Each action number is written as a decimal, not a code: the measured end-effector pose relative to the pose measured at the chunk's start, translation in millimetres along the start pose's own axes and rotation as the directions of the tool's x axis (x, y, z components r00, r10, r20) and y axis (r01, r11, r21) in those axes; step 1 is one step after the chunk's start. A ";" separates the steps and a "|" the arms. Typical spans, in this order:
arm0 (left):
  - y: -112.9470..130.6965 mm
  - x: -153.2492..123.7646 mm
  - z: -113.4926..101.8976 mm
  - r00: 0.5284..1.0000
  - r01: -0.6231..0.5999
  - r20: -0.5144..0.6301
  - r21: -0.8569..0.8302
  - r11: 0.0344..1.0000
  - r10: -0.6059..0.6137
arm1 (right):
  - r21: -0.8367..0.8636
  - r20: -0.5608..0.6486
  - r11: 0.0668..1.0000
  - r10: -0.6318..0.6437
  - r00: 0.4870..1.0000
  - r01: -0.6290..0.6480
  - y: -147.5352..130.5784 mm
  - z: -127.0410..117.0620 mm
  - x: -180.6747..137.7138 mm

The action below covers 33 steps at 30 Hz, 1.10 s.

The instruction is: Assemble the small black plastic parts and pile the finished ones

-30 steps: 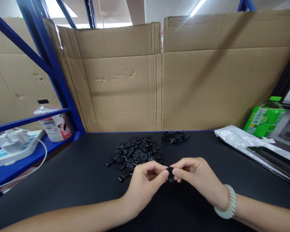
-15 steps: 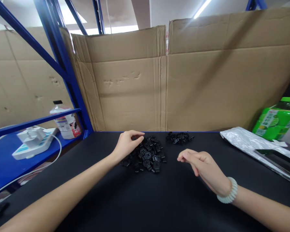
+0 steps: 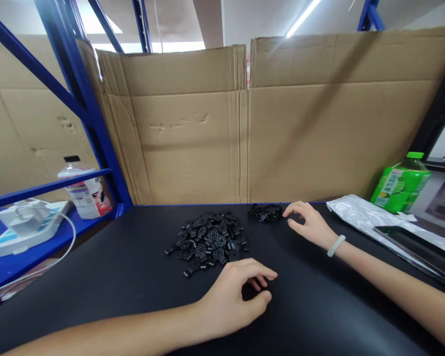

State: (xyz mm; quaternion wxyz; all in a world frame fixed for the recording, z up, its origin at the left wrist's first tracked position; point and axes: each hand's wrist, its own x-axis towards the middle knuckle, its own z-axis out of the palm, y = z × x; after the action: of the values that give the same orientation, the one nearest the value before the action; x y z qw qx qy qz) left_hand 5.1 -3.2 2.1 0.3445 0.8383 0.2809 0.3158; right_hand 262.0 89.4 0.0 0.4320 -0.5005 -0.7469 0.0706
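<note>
A large heap of small black plastic parts, many with round perforated discs, lies on the black table top. In front of it is my left hand, low over the table, thumb and fingers apart with nothing visible between them. Beyond, near the back edge, sits a smaller pile of black pieces whose shape is too small to make out. My right hand is just right of that small pile, fingers curved and apart from the thumb, holding nothing I can see. A pale coiled band circles the right wrist.
On the right lie a silver plastic bag and a dark phone-like device, with a green bottle behind. A blue shelf at left carries a power strip and another bottle. Cardboard walls the back.
My left hand has left the large heap and come nearer, to the right. My right hand has moved away from me to the small pile, and its fingers have spread. The view has shifted slightly right.
</note>
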 end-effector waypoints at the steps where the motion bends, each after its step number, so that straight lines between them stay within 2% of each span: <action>1: -1.3 0.6 -0.6 1.000 0.022 -0.003 -0.018 1.000 -0.022 | -0.023 0.032 0.999 -0.045 0.998 0.046 2.0 2.0 -0.4; 4: -3.3 2.0 -1.6 0.998 0.061 -0.006 -0.059 0.996 -0.061 | -0.060 0.111 0.987 -0.139 0.984 0.146 4.6 11.9 -3.6; 8: -3.8 0.8 0.3 0.997 0.072 -0.010 -0.089 0.993 -0.073 | -0.096 0.107 0.981 -0.158 0.982 0.168 7.2 21.7 -6.4; 14: -5.5 1.4 1.3 0.996 0.092 -0.009 -0.131 0.987 -0.094 | -0.081 0.027 0.990 -0.112 0.993 0.114 8.2 15.9 -3.1; 21: -6.3 2.7 1.1 0.992 0.121 -0.015 -0.178 0.977 -0.126 | 0.012 -0.061 1.000 0.021 0.998 -0.021 5.2 11.8 -3.1; 26: -5.7 3.5 0.5 0.989 0.142 -0.016 -0.207 0.968 -0.148 | 0.070 -0.063 0.996 0.054 0.997 -0.050 2.6 12.1 -3.7; 33: -5.0 3.5 0.5 0.990 0.133 -0.014 -0.192 0.972 -0.139 | -0.044 0.046 0.999 0.033 0.998 -0.031 1.8 -10.5 0.4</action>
State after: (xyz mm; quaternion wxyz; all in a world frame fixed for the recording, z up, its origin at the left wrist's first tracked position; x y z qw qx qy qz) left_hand 6.5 2.0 -0.7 0.4402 0.7759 0.3107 0.3283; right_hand 270.8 87.2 5.7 0.4023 -0.5196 -0.7502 0.0730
